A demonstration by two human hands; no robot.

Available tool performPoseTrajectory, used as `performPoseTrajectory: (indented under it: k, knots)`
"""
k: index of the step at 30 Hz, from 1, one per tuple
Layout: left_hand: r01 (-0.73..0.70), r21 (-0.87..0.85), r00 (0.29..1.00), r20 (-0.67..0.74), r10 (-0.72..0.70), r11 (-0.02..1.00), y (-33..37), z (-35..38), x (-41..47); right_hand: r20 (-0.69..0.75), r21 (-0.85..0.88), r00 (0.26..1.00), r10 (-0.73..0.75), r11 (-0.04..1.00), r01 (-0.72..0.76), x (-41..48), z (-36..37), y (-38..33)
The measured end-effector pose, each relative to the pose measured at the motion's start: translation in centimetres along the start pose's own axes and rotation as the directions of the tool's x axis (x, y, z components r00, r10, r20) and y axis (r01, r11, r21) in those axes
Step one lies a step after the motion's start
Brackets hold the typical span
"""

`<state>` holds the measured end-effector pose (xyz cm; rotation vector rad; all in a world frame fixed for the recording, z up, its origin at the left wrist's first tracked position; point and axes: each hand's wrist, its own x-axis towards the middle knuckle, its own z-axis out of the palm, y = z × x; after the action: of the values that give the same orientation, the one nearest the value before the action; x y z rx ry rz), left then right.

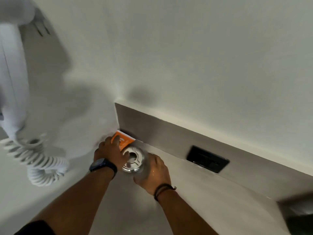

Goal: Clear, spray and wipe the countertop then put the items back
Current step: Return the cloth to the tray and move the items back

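Two hands: the left hand and the right hand. One glass jar, one orange packet, one watch, one wristband, one hairdryer with one coiled cord, one black socket, one countertop.
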<state>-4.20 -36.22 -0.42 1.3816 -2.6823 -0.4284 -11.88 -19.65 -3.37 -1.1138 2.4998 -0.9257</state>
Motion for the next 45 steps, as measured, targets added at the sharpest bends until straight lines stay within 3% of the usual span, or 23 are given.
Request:
performPoseTrajectory:
  k: [4,12,16,21,27,32,45]
  knots:
    - [-0.035,0.006,0.996,0.083,0.035,0.999,-1.0,1.0,2.4,0.034,-0.089,0.999,-0.016,0.996,0.019,3.8,3.5,-1.1]
    - [-0.152,-0.097,0.988,-0.047,0.148,0.984,-2.2,0.8,2.4,-0.164,-0.220,0.983,-0.081,0.974,0.043,4.9,5.1,-0.3]
    - [-0.114,-0.133,0.993,-0.053,0.108,0.984,-0.6,0.6,0.0,-0.280,-0.191,0.960,-0.018,0.981,-0.038,2.2,2.2,2.1]
    - [-0.228,-0.171,0.973,-0.067,0.219,0.959,5.6,2.6,-5.3,-0.384,-0.217,0.917,0.104,0.956,-0.199,-3.6,-4.1,7.8]
    - [-0.287,-0.137,0.955,0.039,0.295,0.948,12.6,6.7,-9.9,-0.475,-0.235,0.832,0.286,0.870,-0.433,-10.3,-11.5,14.6]
    - [-0.291,-0.079,0.954,0.053,0.296,0.953,15.1,8.4,-10.9,-0.490,-0.209,0.778,0.392,0.814,-0.542,-13.5,-14.0,18.5]
    - [-0.267,0.005,0.963,-0.021,0.267,0.964,14.1,9.3,-8.4,-0.479,-0.237,0.794,0.374,0.816,-0.527,-12.2,-12.3,18.6]
